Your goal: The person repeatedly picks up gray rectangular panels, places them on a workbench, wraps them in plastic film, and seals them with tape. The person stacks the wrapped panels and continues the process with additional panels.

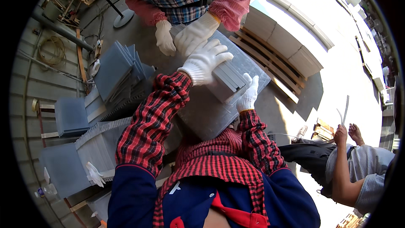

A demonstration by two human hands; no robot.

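A stack of narrow grey strips or panels point(230, 79) lies on a large grey sheet-like surface point(202, 116) in front of me. My left hand point(205, 62), in a white knit glove, has its fingers spread over the far-left part of the stack. Those fingers come close to the gloved hand point(196, 33) of a person facing me, whose other gloved hand point(165, 38) is beside it. My right hand point(249, 94), also gloved, sits at the stack's near right end, fingers stretched upward beside it. Whether its palm presses on the stack is hidden.
At left stand stacked grey panels point(116, 74) and more panels point(69, 116), with a loose white glove point(95, 174) on one pile. Pale slabs rest on a wooden pallet point(270, 57) at far right. A seated person point(358, 164) at right holds thin strips.
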